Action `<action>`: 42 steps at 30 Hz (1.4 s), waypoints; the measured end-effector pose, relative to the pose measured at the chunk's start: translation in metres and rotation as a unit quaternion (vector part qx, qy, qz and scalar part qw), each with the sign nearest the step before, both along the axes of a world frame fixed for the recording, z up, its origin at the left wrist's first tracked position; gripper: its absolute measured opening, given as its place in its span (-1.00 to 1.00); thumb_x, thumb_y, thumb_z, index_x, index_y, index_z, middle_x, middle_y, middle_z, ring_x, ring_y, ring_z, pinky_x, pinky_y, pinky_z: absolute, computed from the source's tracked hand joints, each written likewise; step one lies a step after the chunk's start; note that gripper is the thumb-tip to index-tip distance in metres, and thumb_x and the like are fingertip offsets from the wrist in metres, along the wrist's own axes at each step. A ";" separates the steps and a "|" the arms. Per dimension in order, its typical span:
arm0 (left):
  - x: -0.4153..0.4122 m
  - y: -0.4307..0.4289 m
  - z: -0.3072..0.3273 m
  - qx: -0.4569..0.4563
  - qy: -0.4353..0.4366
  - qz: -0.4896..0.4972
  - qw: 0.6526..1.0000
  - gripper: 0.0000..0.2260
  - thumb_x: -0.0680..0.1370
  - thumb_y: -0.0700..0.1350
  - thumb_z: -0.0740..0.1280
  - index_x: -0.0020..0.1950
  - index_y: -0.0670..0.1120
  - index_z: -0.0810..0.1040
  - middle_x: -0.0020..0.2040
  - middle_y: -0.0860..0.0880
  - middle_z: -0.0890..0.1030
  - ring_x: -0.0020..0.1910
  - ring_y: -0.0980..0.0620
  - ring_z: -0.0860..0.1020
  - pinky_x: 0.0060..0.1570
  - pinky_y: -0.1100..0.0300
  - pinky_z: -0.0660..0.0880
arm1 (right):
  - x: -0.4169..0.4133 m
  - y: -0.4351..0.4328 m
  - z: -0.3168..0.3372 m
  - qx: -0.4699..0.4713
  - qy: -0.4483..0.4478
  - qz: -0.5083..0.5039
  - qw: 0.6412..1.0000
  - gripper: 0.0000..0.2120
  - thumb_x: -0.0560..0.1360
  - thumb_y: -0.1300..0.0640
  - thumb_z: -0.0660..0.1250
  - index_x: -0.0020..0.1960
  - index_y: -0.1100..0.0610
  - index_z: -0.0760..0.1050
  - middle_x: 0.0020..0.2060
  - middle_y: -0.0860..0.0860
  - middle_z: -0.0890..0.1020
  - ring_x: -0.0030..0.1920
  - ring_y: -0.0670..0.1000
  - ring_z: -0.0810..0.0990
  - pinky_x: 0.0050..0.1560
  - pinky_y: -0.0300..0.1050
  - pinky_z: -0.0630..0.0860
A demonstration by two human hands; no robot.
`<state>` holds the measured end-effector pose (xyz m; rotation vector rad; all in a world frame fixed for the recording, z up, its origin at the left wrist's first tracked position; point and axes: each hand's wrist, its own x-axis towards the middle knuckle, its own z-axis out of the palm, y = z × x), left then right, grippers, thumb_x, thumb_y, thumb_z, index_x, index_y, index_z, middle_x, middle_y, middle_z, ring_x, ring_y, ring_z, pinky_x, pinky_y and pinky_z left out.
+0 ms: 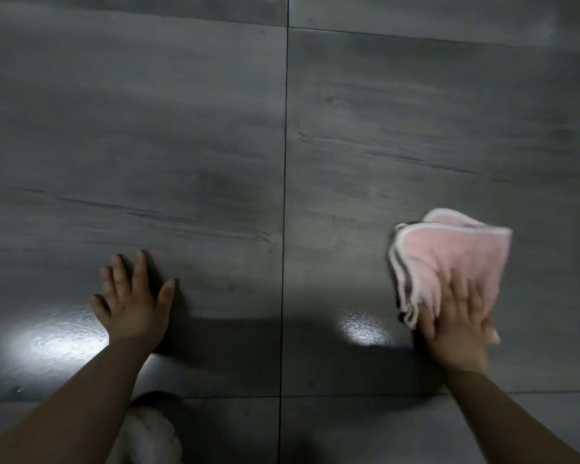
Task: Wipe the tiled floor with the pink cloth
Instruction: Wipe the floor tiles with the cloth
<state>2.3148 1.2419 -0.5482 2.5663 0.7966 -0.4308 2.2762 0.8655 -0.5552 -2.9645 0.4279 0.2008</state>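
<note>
With my left hand (133, 304) spread flat on the tiled floor (198, 128), my right hand (456, 324) pressed the pink cloth (449, 259) down at right of frame, most tiles seemingly unwiped.

Left hand (133, 303): flat, palm down, fingers spread, forearm extending from near left. Right hand (456, 324): flat, palm down, fingers together and blurred, pointing far, forearm extending from near right.

pink cloth (456, 259): white-edged, folded, flat on floor, right side | tiled floor (181, 145): dark grey, glossy, thin grout lines
</note>
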 end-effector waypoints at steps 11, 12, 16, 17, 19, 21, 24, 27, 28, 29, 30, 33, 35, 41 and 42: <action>-0.035 0.071 -0.003 0.083 -0.047 0.174 0.980 -0.45 0.53 -0.08 0.25 0.44 -0.21 0.13 0.49 -0.24 0.10 0.49 -0.18 0.00 0.41 -0.20 -0.14 | 0.052 0.144 -0.023 -0.028 -0.055 0.547 0.835 -0.49 0.45 -0.21 0.01 0.33 -0.03 0.25 0.36 -0.05 0.29 0.51 0.04 -0.18 0.32 0.11 0.07; -0.043 0.086 -0.003 0.092 -0.038 0.216 0.971 -0.42 0.52 -0.04 0.25 0.45 -0.20 0.11 0.50 -0.23 0.07 0.49 -0.16 -0.01 0.40 -0.21 -0.16 | 0.078 0.142 -0.022 -0.023 -0.054 0.541 0.839 -0.48 0.41 -0.19 0.04 0.32 -0.03 0.26 0.36 0.00 0.37 0.50 0.06 -0.06 0.28 0.11 0.14; -0.069 0.124 -0.006 0.054 0.018 0.293 0.954 -0.24 0.45 0.21 0.21 0.47 -0.14 0.00 0.53 -0.14 -0.02 0.50 -0.08 -0.10 0.42 -0.15 -0.18 | 0.153 0.185 -0.011 -0.001 -0.064 0.280 0.958 -0.34 0.36 -0.17 -0.06 0.39 0.06 0.30 0.38 0.09 0.39 0.41 0.10 0.15 0.29 0.25 0.23; -0.072 0.127 -0.008 0.049 0.019 0.297 0.953 -0.24 0.45 0.21 0.22 0.48 -0.13 -0.02 0.53 -0.13 -0.03 0.51 -0.07 -0.12 0.42 -0.14 -0.17 | 0.162 0.213 -0.011 0.028 -0.032 0.186 0.982 -0.26 0.35 -0.19 -0.17 0.45 0.06 0.21 0.46 0.07 0.24 0.47 0.13 0.06 0.36 0.25 0.09; -0.071 0.127 -0.011 0.046 0.016 0.297 0.954 -0.29 0.49 0.13 0.24 0.48 -0.12 -0.04 0.53 -0.12 -0.04 0.51 -0.06 -0.13 0.42 -0.13 -0.17 | 0.166 0.280 -0.006 0.066 0.030 0.088 0.993 -0.26 0.37 -0.17 -0.27 0.51 0.03 0.01 0.52 0.04 0.00 0.50 0.17 -0.12 0.42 0.21 -0.14; -0.070 0.129 -0.011 0.043 0.023 0.300 0.953 -0.30 0.49 0.09 0.23 0.48 -0.10 -0.06 0.53 -0.10 -0.06 0.51 -0.03 -0.14 0.42 -0.12 -0.18 | 0.147 0.354 -0.011 0.067 0.044 0.219 0.972 -0.34 0.43 -0.16 -0.20 0.50 0.01 0.04 0.51 0.03 0.07 0.50 0.17 -0.04 0.42 0.16 -0.23; -0.070 0.134 -0.011 0.028 0.039 0.306 0.951 -0.32 0.50 0.04 0.24 0.48 -0.11 -0.05 0.53 -0.09 -0.07 0.50 -0.03 -0.16 0.42 -0.11 -0.20 | 0.086 0.443 -0.014 0.032 -0.044 0.487 0.872 -0.50 0.31 -0.23 0.13 0.20 -0.18 0.51 0.22 -0.15 0.55 0.27 0.03 0.48 0.42 0.06 -0.04; -0.071 0.137 -0.013 0.016 0.053 0.307 0.950 -0.32 0.50 0.07 0.24 0.47 -0.16 -0.01 0.53 -0.12 -0.07 0.50 -0.05 -0.17 0.42 -0.10 -0.21 | 0.079 0.470 -0.007 0.055 0.054 0.624 0.777 -0.59 0.25 -0.27 0.11 0.03 -0.33 0.55 0.11 -0.32 0.58 0.19 -0.15 0.54 0.27 -0.08 0.23; -0.072 0.137 -0.013 0.010 0.052 0.307 0.950 -0.26 0.46 0.18 0.22 0.47 -0.14 -0.02 0.53 -0.11 -0.07 0.50 -0.05 -0.18 0.42 -0.10 -0.21 | 0.091 0.467 -0.005 0.064 0.067 0.644 0.759 -0.54 0.27 -0.23 0.02 0.04 -0.30 0.56 0.11 -0.29 0.59 0.18 -0.14 0.56 0.26 -0.08 0.27; -0.072 0.137 -0.012 0.005 0.051 0.305 0.951 -0.19 0.38 0.26 0.15 0.48 -0.12 -0.05 0.53 -0.10 -0.09 0.50 -0.04 -0.19 0.42 -0.10 -0.21 | 0.109 0.460 -0.004 0.063 0.071 0.648 0.756 -0.48 0.28 -0.19 -0.04 0.07 -0.25 0.57 0.12 -0.25 0.60 0.17 -0.12 0.57 0.25 -0.04 0.35; -0.072 0.138 -0.010 0.001 0.049 0.301 0.952 -0.16 0.32 0.28 0.10 0.48 -0.09 -0.08 0.53 -0.08 -0.11 0.50 -0.04 -0.20 0.42 -0.11 -0.22 | 0.133 0.450 -0.003 0.057 0.067 0.636 0.767 -0.45 0.29 -0.18 -0.05 0.12 -0.20 0.56 0.15 -0.20 0.60 0.18 -0.09 0.57 0.21 0.03 0.44; -0.073 0.138 -0.007 -0.007 0.057 0.300 0.952 -0.22 0.45 0.24 0.19 0.48 -0.05 -0.15 0.53 -0.06 -0.15 0.49 -0.02 -0.24 0.42 -0.11 -0.25 | 0.197 0.392 -0.005 0.018 0.057 0.554 0.830 -0.37 0.36 -0.17 -0.09 0.37 -0.07 0.32 0.38 -0.07 0.38 0.34 0.06 0.42 0.24 0.25 0.38; -0.072 0.140 -0.005 -0.003 0.064 0.303 0.951 -0.26 0.48 0.14 0.22 0.48 -0.05 -0.15 0.53 -0.06 -0.16 0.49 -0.03 -0.24 0.42 -0.12 -0.25 | 0.215 0.340 0.004 0.018 0.060 0.456 0.888 -0.33 0.38 -0.20 -0.10 0.41 0.02 0.30 0.42 0.04 0.32 0.40 0.17 0.32 0.31 0.31 0.22; -0.065 0.148 0.018 -0.035 0.135 0.259 0.956 -0.24 0.49 0.18 0.19 0.47 -0.03 -0.20 0.52 -0.05 -0.21 0.50 -0.06 -0.22 0.44 -0.08 -0.12 | 0.198 0.304 0.026 -0.008 0.184 0.305 0.934 -0.45 0.60 -0.11 -0.08 0.51 -0.04 -0.22 0.51 -0.05 -0.22 0.50 0.08 -0.25 0.46 0.11 -0.09; -0.063 0.158 0.026 -0.032 0.153 0.218 0.963 -0.26 0.50 0.17 0.19 0.47 -0.05 -0.19 0.53 -0.05 -0.19 0.50 -0.06 -0.18 0.44 -0.05 -0.08 | 0.198 0.310 0.032 -0.015 0.204 0.307 0.930 -0.44 0.61 -0.09 -0.08 0.50 -0.03 -0.24 0.51 -0.04 -0.24 0.50 0.09 -0.26 0.46 0.11 -0.09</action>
